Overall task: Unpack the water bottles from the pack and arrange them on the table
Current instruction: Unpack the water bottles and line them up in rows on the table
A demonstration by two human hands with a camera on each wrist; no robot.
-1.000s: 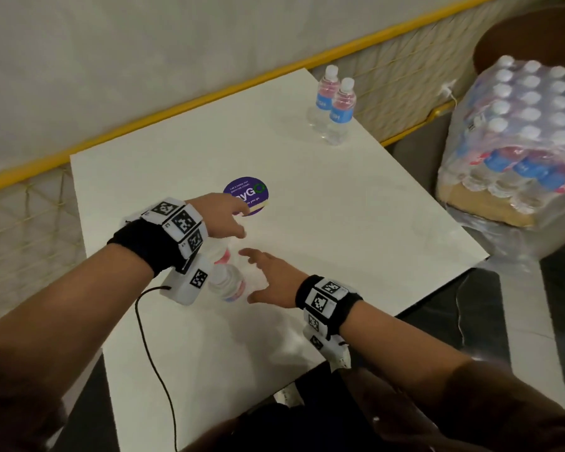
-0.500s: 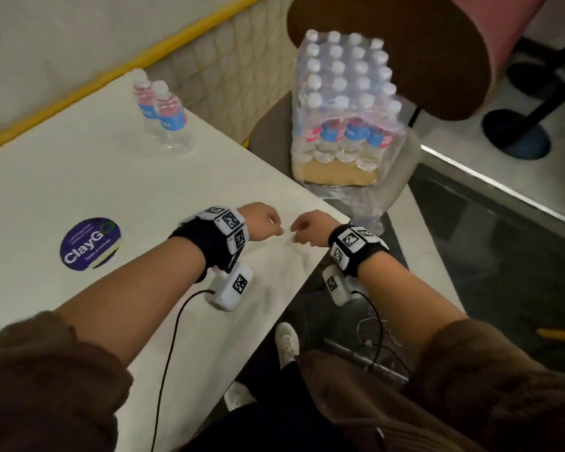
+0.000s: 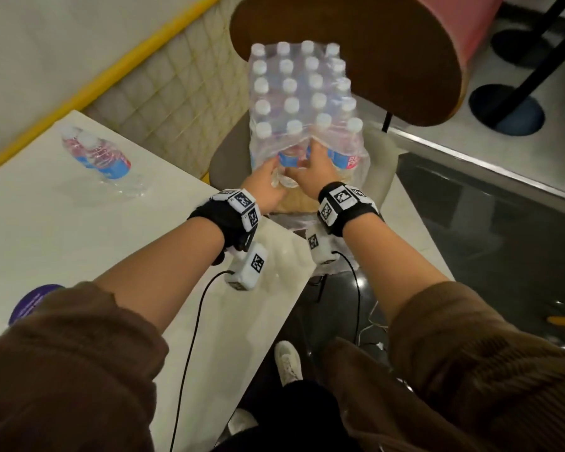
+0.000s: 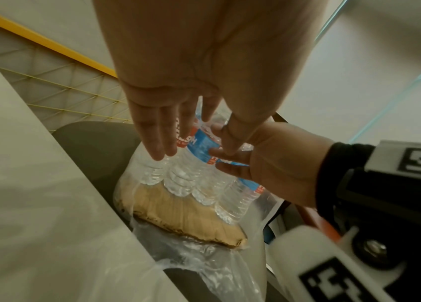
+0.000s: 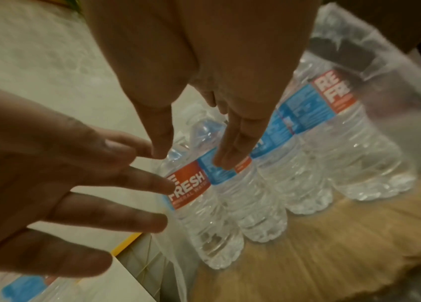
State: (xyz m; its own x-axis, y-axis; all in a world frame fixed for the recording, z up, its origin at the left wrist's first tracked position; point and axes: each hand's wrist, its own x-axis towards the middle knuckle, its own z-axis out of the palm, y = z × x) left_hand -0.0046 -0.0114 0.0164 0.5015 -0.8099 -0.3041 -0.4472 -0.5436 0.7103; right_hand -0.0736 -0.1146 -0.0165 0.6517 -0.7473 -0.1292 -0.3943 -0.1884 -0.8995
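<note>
Hands [image 3: 286, 177] both reach open-fingered into the torn pack [image 3: 302, 102], nothing gripped; best grab front-row bottles [image 5: 204, 196] by the label.

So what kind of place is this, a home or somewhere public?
Probably a cafe or food court. The white table carries a round branded sticker, a padded bench with yellow trim runs behind it, and a round-backed chair holds the bottle pack.

- Two water bottles [image 3: 97, 154] are carried side by side near the far edge of the white desk [image 3: 79, 243].
- A purple round sticker [image 3: 30, 301] is seen on its near part.
- The shrink-wrapped pack [image 3: 304, 102] is borne by a chair seat [image 3: 229, 154] beside the desk.
</note>
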